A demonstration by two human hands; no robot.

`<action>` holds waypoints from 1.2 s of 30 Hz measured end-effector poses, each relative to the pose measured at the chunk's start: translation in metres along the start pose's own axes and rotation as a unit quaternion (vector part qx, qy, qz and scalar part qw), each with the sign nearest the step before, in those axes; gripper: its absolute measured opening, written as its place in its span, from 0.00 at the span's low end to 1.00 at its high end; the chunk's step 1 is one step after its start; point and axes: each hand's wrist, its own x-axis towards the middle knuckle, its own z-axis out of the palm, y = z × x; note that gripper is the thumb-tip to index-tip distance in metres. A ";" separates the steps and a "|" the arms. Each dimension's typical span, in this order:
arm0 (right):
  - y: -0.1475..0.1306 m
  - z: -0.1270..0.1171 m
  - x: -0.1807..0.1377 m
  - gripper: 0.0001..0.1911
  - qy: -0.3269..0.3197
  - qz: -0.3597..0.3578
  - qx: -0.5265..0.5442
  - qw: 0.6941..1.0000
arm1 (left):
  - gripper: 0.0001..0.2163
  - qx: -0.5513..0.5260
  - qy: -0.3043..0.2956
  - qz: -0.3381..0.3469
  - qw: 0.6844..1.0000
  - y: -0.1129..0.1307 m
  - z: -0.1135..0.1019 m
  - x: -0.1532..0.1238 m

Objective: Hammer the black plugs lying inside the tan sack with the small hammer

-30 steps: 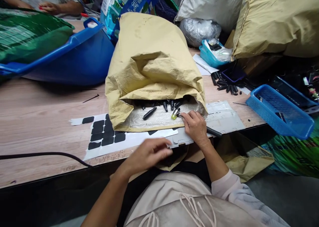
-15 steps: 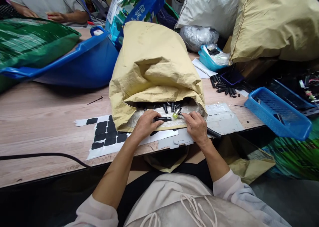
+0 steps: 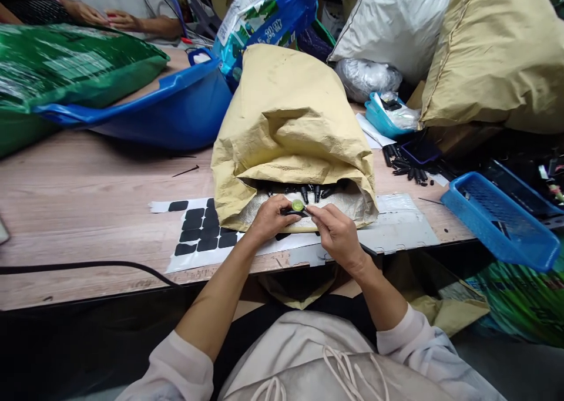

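My left hand (image 3: 269, 218) is closed, its thumb and fingers gripping a slim black pen-like part (image 3: 294, 212) at the mouth of the yellow sack (image 3: 295, 113). My right hand (image 3: 337, 231) pinches a small tool with a round yellow-green end (image 3: 298, 205), which is against or just over the black part; exact contact is hard to tell. A dark rod (image 3: 368, 249) shows beneath my right wrist. Inside the sack's open mouth lie several black tubular parts (image 3: 317, 193) on its silvery lining.
A sheet of black stickers (image 3: 192, 235) lies left of the sack, and grey cardboard (image 3: 400, 219) to its right. A blue basket (image 3: 497, 219) overhangs the table's right edge. A blue basin (image 3: 163, 110) stands at left. Across the table are a co-worker's hands (image 3: 106, 18).
My right hand has moved left, bringing the yellow-green end to the black part in my left hand. The whole view has shifted slightly.
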 end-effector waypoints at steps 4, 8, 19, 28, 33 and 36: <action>-0.001 0.007 -0.002 0.17 -0.016 0.029 -0.046 0.998 | 0.06 -0.018 0.016 -0.017 1.000 0.001 0.002 0.000; 0.002 0.000 -0.004 0.17 0.024 0.035 0.008 0.999 | 0.04 -0.025 0.021 -0.026 0.999 0.000 0.004 0.000; 0.031 -0.009 -0.010 0.16 0.050 0.061 -0.034 0.996 | 0.05 0.012 0.020 -0.022 0.999 0.000 0.004 -0.002; 0.060 -0.005 -0.022 0.13 0.047 0.039 -0.227 0.972 | 0.07 0.030 0.004 0.006 1.000 0.002 0.001 -0.003; 0.058 -0.002 -0.023 0.14 0.040 0.046 -0.227 0.972 | 0.07 -0.039 0.010 0.002 0.999 0.027 -0.004 -0.016; 0.056 -0.002 -0.023 0.14 0.036 0.045 -0.229 0.972 | 0.06 -0.124 -0.058 0.023 0.990 0.060 -0.003 -0.046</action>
